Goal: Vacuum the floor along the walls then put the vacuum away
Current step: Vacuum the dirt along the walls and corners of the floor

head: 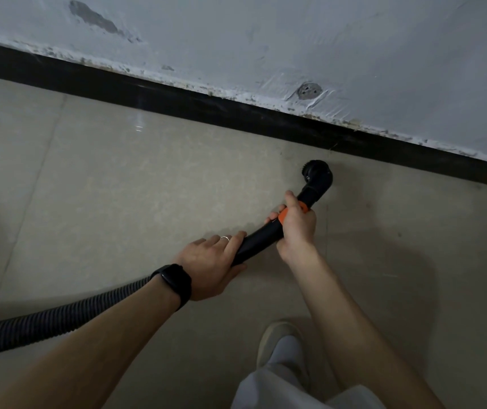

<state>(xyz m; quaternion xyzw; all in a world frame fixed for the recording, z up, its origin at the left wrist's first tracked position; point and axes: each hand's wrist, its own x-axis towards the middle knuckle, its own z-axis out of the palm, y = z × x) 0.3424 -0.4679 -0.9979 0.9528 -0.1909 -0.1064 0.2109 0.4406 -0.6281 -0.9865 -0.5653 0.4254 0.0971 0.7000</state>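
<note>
A black vacuum tube (261,239) with an orange collar (284,214) ends in a round brush nozzle (317,172). The nozzle sits on the beige tiled floor (148,187), a short way from the black skirting board (236,113). My right hand (297,224) grips the tube around the orange collar. My left hand (211,262), with a ring and a black watch on the wrist, holds the tube's lower end, fingers wrapped over it. A ribbed black hose (53,320) runs from there off the left edge. The vacuum body is out of view.
A pale blue-grey wall (325,39) with scuffed, flaking paint and a round patched hole (307,91) rises above the skirting. My foot in a light shoe (277,340) and a pale trouser leg stand on the tiles at the bottom right.
</note>
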